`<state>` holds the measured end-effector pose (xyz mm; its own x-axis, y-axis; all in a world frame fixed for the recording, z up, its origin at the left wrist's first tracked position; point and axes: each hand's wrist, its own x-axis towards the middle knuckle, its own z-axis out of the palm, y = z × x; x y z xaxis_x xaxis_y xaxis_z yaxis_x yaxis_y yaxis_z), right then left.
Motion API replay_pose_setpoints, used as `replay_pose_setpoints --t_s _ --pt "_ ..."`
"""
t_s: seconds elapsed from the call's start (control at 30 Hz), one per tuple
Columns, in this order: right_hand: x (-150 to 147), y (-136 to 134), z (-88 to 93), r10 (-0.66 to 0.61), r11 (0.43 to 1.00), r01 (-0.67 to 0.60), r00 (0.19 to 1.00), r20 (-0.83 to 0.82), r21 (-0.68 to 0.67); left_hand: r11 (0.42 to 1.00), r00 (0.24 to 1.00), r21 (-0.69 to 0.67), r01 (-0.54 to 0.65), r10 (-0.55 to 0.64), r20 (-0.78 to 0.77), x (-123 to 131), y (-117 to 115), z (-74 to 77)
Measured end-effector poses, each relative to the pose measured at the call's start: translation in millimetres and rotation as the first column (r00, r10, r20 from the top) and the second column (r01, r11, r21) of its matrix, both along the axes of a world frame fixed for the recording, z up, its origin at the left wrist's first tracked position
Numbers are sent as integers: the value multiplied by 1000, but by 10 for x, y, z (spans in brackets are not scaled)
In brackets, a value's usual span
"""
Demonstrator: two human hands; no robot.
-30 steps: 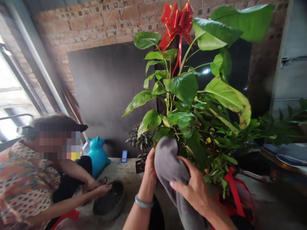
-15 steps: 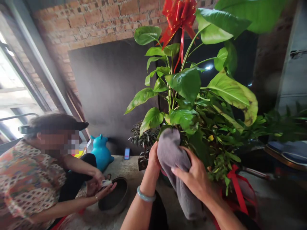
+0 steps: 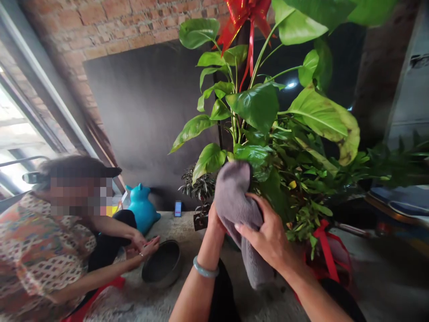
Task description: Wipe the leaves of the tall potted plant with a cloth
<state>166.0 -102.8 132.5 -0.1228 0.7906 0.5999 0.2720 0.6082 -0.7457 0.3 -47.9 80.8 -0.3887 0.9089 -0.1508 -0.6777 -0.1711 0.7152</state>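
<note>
Head view: a grey cloth (image 3: 234, 197) is held up against the lower leaves of a large plant (image 3: 268, 129). The right hand (image 3: 268, 237) is closed on the cloth from the right; its fingers (image 3: 248, 230) are curled over the front of the fabric at mid-height and the thumb lies along the cloth's right edge. The left hand (image 3: 214, 221) is behind the cloth's left edge, mostly hidden by it; only the heel and wrist are seen, so the set of its fingers cannot be told. A pale green bangle (image 3: 205, 269) is worn on the left wrist.

The top of the cloth is bunched and rounded, above both hands, touching a leaf (image 3: 209, 161) at the left and dark foliage at the right. The tail of the cloth hangs below the right hand.

A red bow (image 3: 246, 13) is tied at the top of the plant, and red ribbon (image 3: 326, 255) is seen near its base, right of the hand.

At lower left another person (image 3: 50, 250) in a patterned shirt is crouched, both hands at the rim of a dark bowl (image 3: 162, 268) on the floor. Behind are noted a blue toy (image 3: 142, 214), a small phone (image 3: 178, 208) standing upright, and a small dark-leaved plant (image 3: 199, 190). A brick wall (image 3: 127, 27) with a dark panel forms the background.
</note>
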Motion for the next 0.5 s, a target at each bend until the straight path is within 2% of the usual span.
replay_pose_setpoints --t_s 0.07,0.13,0.17,0.23,0.3,0.37,0.43,0.5 --pt "80 -62 -495 -16 977 30 998 66 -213 1000 1000 10 -17 17 -4 0 28 -18" --pt "236 -204 -975 -15 941 50 994 106 -336 999 1000 40 -28 27 9 -23 65 -64" --pt "324 -282 -1168 6 914 50 990 138 -402 999 999 47 -28 27 20 -45 84 -102" --pt "488 -404 -1426 75 883 18 981 178 -469 999 998 26 -44 43 44 -95 119 -214" --pt "613 -456 -1538 116 883 -12 974 193 -470 994 993 -48 -101 104 52 -129 148 -367" --pt "697 -449 -1564 118 900 -20 972 201 -435 976 983 -123 -181 183 2 -111 174 -527" --pt "742 -421 -1526 98 912 5 969 228 -410 974 981 -145 -176 161 -109 -23 212 -653" --pt "741 -401 -1387 60 933 36 966 253 -357 986 975 -125 -107 80 -208 119 269 -718"
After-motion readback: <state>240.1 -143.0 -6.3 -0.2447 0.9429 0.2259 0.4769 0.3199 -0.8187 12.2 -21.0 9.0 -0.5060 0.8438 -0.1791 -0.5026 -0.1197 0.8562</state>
